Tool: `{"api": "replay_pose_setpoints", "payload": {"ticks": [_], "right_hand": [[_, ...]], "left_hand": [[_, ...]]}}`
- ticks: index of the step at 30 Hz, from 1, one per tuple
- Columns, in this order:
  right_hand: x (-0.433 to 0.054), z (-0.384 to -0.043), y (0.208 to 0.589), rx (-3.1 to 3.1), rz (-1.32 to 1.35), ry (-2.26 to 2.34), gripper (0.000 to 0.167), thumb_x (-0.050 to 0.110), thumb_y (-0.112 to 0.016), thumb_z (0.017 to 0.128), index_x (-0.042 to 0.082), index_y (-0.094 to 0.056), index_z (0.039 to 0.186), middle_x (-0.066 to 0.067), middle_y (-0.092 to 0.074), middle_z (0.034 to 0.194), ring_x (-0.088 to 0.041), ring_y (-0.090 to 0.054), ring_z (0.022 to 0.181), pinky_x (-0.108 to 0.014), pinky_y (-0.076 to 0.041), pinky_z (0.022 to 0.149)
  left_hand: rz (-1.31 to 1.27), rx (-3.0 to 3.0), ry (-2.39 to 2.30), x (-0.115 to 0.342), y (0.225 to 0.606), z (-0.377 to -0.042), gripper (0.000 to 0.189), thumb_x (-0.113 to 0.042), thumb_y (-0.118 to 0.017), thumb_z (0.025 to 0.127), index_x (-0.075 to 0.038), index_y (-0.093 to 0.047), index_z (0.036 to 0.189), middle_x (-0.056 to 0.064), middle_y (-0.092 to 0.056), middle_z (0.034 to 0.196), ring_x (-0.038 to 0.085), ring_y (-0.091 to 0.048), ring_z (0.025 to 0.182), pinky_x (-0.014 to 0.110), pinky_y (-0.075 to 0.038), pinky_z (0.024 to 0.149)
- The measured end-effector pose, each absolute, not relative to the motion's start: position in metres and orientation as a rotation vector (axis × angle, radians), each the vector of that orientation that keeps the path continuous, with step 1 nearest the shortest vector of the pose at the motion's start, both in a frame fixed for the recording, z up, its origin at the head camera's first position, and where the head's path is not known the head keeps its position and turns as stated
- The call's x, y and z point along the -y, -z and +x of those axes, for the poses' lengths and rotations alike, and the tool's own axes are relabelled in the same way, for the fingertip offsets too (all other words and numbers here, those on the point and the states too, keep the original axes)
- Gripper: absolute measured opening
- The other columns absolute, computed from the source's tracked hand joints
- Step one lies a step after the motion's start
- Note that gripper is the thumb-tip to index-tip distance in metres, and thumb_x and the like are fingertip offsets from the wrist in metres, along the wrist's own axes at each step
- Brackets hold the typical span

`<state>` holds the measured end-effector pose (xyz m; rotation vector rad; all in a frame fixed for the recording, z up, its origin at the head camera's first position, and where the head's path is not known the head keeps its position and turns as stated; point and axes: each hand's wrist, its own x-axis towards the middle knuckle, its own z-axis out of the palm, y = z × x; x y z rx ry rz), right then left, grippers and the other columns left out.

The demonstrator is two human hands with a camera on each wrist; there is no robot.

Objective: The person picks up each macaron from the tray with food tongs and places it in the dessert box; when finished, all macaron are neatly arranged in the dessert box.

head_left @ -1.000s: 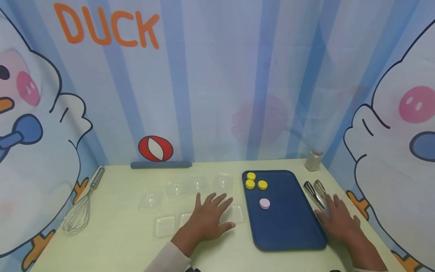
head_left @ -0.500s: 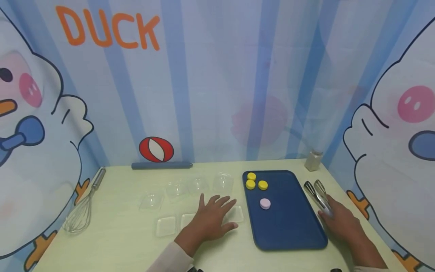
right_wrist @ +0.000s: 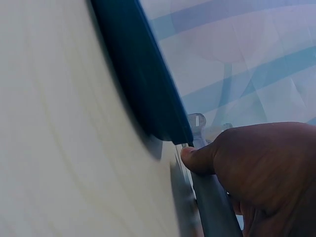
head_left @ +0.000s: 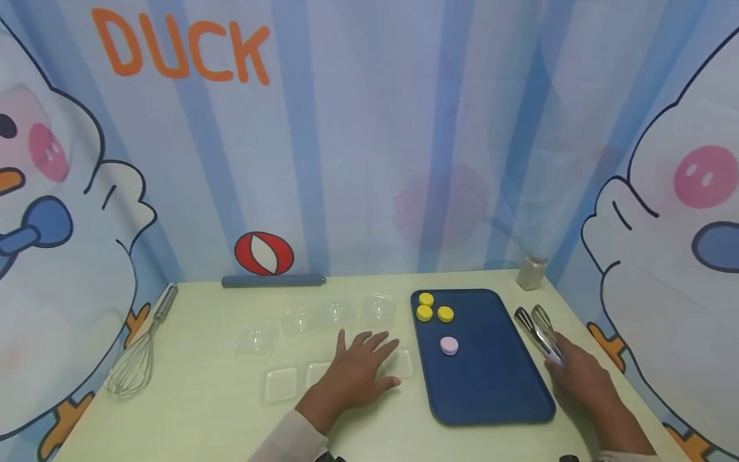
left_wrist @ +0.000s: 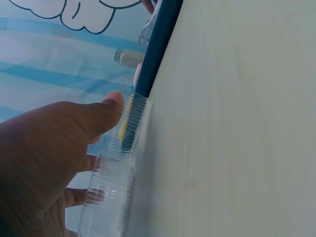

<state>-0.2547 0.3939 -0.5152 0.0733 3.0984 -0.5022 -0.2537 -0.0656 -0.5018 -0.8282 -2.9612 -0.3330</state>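
Note:
My right hand (head_left: 580, 378) grips metal tongs (head_left: 541, 335) by their handle end, beside the right edge of the blue tray (head_left: 491, 385). In the right wrist view the thumb presses on the tongs' handle (right_wrist: 213, 202). Over the front row of clear plastic trays (head_left: 281, 384) my left hand (head_left: 355, 372) is spread, fingers apart. The left wrist view has its fingers beside a clear ribbed tray (left_wrist: 106, 197); firm contact cannot be told. A pink macaron (head_left: 449, 346) lies on the blue tray, with several yellow macarons (head_left: 424, 313) near its far left corner.
Clear domed lids (head_left: 300, 323) stand in a row behind the left hand. A whisk (head_left: 135, 362) lies at the far left, and a blue rod (head_left: 274, 281) along the back edge. A small glass shaker (head_left: 532, 273) stands at the back right corner.
My right hand's fingers have gone from spread over the tongs to closed round them. The tongs stay in nearly the same place, and the left hand has barely shifted.

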Motion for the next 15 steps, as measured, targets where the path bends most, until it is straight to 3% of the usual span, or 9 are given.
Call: {"api": "replay_pose_setpoints", "payload": {"ticks": [15], "right_hand": [[-0.3926,-0.2515,0.5148,-3.14,0.103,0.576,0.063,0.015,-0.068,0.102,-0.008,-0.043,0.154,-0.038,-0.066,0.128,-0.049,-0.069,0.105,-0.065,-0.056,0.08]], "left_hand": [[-0.85,2.957,0.342,0.0639,0.5059,-0.2575,0.061,-0.053,-0.06,0.109,-0.028,-0.051,0.164,0.003,-0.051,0.17,0.038,-0.047,0.156,0.085,-0.022,0.124]]}}
